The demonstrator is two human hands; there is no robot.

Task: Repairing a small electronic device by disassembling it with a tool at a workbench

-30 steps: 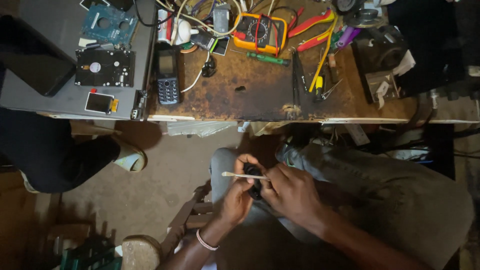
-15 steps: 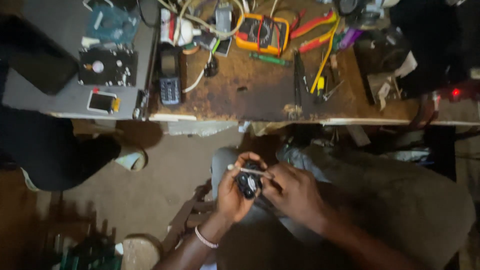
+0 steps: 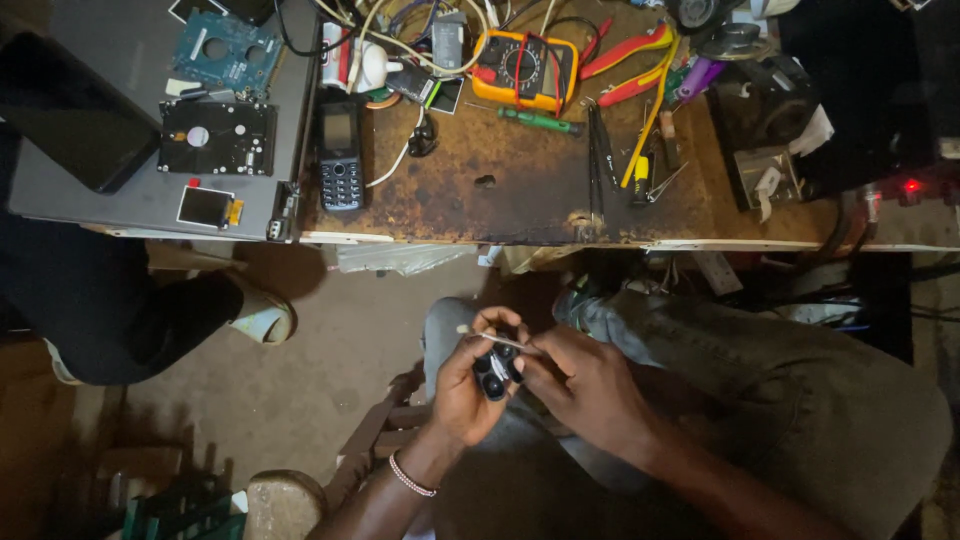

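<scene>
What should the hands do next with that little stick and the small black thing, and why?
Probably ease the stick's tip a little deeper into one of the round hollows. The left hand cups the small black case over the lap, hollows facing up, and the right hand pinches the thin pale stick, which lies across the case's top rather than reaching into a hollow.

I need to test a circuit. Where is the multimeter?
In the head view, the orange multimeter lies at the bench's far edge, centre, between the white cables and red-handled pliers.
</scene>
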